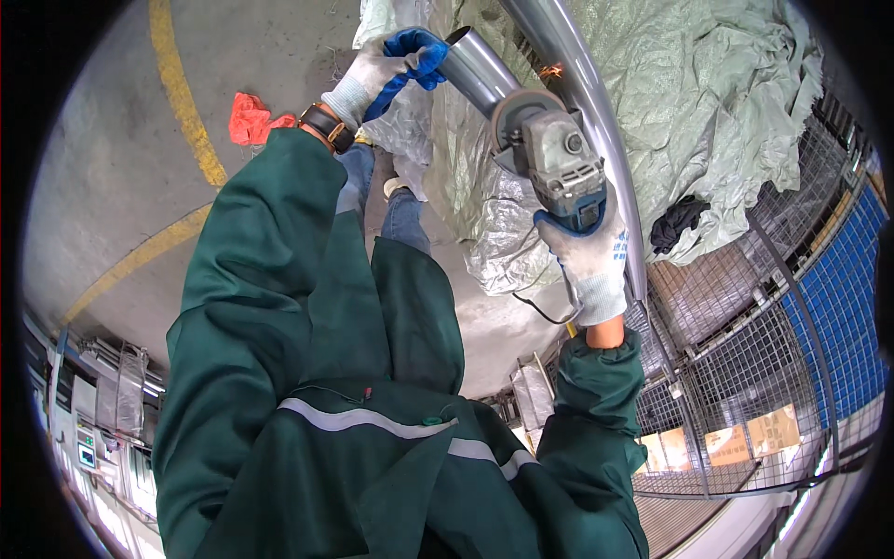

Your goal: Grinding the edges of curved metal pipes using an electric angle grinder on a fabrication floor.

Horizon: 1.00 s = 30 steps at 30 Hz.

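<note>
In a blue-palmed white work glove, my right hand (593, 244) is wrapped round the body of an angle grinder (562, 163). The grinder's round disc (521, 116) meets the side of a shiny metal pipe (582, 84), and small orange sparks (551, 71) show just beyond it. A short branch tube (480, 70) sticks out from the pipe toward the upper left, its open end facing away. My left hand (402, 70), gloved alike, has its fingers closed at the rim of that open end. The disc hides where tube and pipe join.
Crinkled pale-green woven sheeting (694, 93) lies beneath and around the pipe. A dark cloth (680, 224) rests on it at right, beside a wire mesh cage (745, 373). An orange-red cloth (253, 119) lies on the grey floor near a yellow line (182, 88). The grinder's cord (540, 310) hangs below.
</note>
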{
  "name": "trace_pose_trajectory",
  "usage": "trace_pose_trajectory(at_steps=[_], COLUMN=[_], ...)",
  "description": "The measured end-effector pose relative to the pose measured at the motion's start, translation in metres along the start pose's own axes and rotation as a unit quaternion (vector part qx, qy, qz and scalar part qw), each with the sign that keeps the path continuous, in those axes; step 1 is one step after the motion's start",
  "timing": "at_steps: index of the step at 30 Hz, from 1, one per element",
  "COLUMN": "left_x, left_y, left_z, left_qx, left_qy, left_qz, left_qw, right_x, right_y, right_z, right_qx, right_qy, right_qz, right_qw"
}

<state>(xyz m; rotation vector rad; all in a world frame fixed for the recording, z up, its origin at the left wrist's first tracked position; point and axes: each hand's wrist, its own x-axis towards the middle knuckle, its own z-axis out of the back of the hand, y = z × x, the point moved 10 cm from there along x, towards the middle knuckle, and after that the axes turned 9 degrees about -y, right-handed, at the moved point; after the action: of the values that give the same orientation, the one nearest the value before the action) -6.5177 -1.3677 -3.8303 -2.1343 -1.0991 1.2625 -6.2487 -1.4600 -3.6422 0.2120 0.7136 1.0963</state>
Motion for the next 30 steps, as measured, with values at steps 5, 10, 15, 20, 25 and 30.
trace_pose_trajectory(at_steps=[5,10,15,20,25,30], left_x=[0.0,-0.001,0.0,0.0,0.001,0.003], left_y=[-0.001,-0.003,0.0,-0.003,-0.004,-0.007], left_z=[0.0,0.001,0.0,0.003,0.004,0.003], left_qx=[-0.005,0.016,-0.005,-0.024,-0.004,0.014], left_qy=[0.005,0.005,0.005,0.012,0.01,0.01], left_qz=[0.002,0.005,0.006,-0.003,0.0,0.009], left_qw=[1.0,1.0,1.0,1.0,1.0,1.0], right_x=[0.006,-0.001,-0.003,0.011,0.008,-0.009], right_y=[0.025,0.005,-0.004,0.027,0.023,-0.012], right_z=[-0.008,-0.003,-0.001,-0.012,-0.01,0.007], right_qx=[0.002,0.003,0.012,0.021,0.019,0.01], right_qy=[-0.01,-0.003,0.003,0.0,0.01,0.007], right_qz=[0.022,0.001,-0.01,0.009,0.001,-0.016], right_qw=[1.0,1.0,1.0,1.0,1.0,1.0])
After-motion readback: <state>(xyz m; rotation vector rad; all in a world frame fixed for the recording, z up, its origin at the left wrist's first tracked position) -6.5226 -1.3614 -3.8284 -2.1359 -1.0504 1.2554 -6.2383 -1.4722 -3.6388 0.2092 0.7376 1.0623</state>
